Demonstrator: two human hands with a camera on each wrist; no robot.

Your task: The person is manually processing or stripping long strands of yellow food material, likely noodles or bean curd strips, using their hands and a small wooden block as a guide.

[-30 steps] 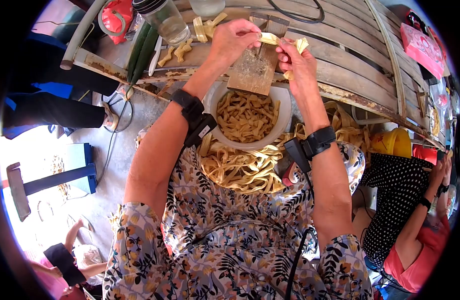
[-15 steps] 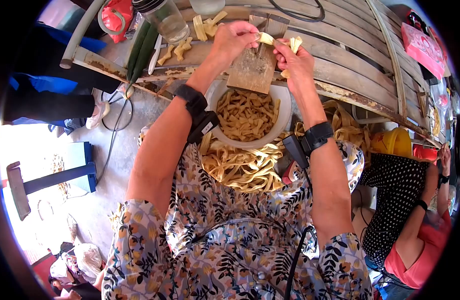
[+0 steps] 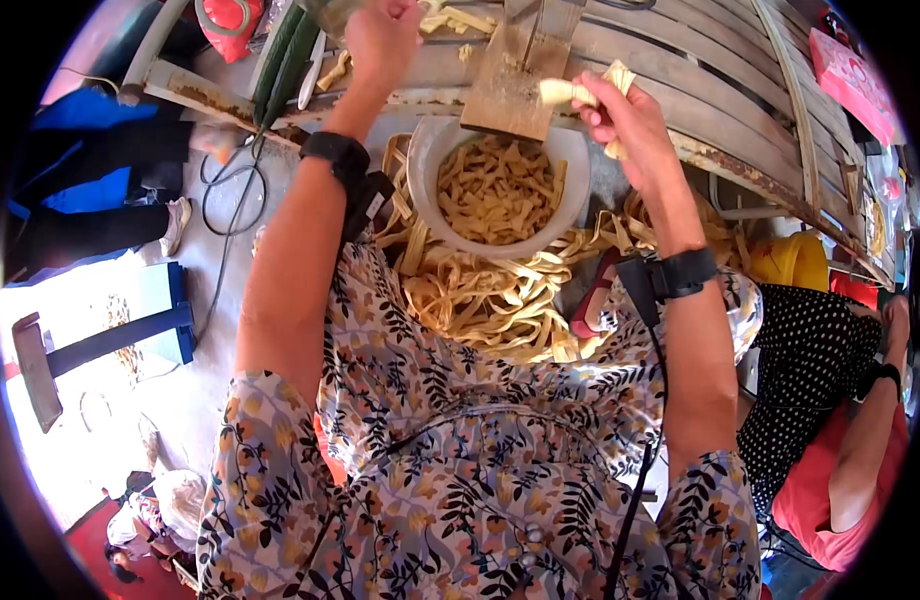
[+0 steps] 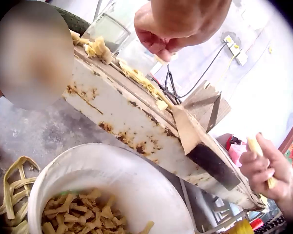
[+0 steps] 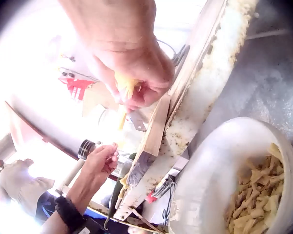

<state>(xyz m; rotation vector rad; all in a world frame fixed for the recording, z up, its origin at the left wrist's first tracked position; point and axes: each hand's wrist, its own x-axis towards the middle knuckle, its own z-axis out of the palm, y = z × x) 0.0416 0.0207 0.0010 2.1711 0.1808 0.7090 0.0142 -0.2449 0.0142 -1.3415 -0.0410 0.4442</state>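
My right hand (image 3: 635,125) grips a folded, pale yellow strip bundle (image 3: 557,92), one end poking out on the left, beside a wooden board (image 3: 525,105). A thin upright metal blade (image 4: 214,113) stands on that board. Up at the left, over the bench, my left hand (image 3: 383,45) has its fingertips together; the left wrist view shows a small pale piece (image 4: 162,59) at them. Below the board stands a white bucket (image 3: 578,175), holding many short yellow cut pieces (image 3: 500,195). Long yellow strips (image 3: 490,300) lie heaped in front of the bucket.
The slatted bench (image 3: 700,90) has a rusty metal edge. On its left side lie green cucumber-like vegetables (image 3: 285,65) and a white-handled tool (image 3: 312,72). A pink bag (image 3: 850,85) is at the right, above a yellow bucket (image 3: 788,262). Another person in red (image 3: 845,500) sits nearby.
My left hand has come away from the right hand and moved left across the bench. My right hand, still gripping the strip bundle, has shifted slightly right and down. The head view has tilted.
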